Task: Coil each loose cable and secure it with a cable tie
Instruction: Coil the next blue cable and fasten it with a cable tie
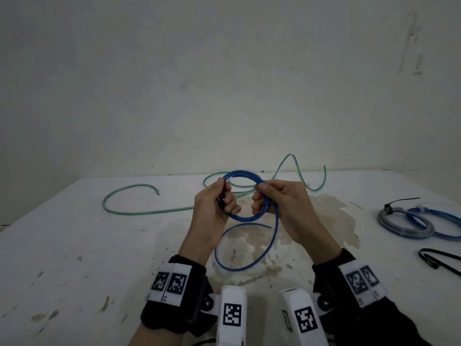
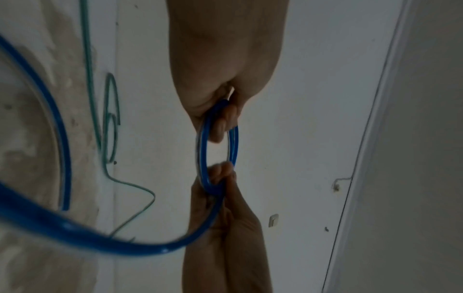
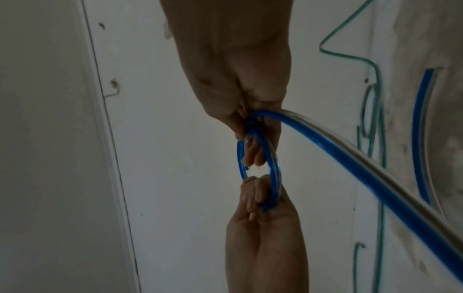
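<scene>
A blue cable (image 1: 243,219) is wound into a small coil of a few turns and held above the white table (image 1: 87,258). My left hand (image 1: 223,194) grips the coil's left side, thumb on top and fingers curled through the ring. My right hand (image 1: 260,199) pinches its right side. The loose blue tail (image 1: 249,265) drops from the right hand and loops down over the table. In the left wrist view the left hand (image 2: 220,119) holds the coil (image 2: 203,150). The right wrist view shows the right hand (image 3: 253,138) on the coil (image 3: 274,168).
A long green cable (image 1: 139,211) lies uncoiled across the back of the table, behind the hands. At the right edge rest two coiled cables (image 1: 411,227), one bound with a black tie (image 1: 399,202). Loose black cable ties (image 1: 439,258) lie nearer to me. A brown stain (image 1: 331,216) marks the table's middle.
</scene>
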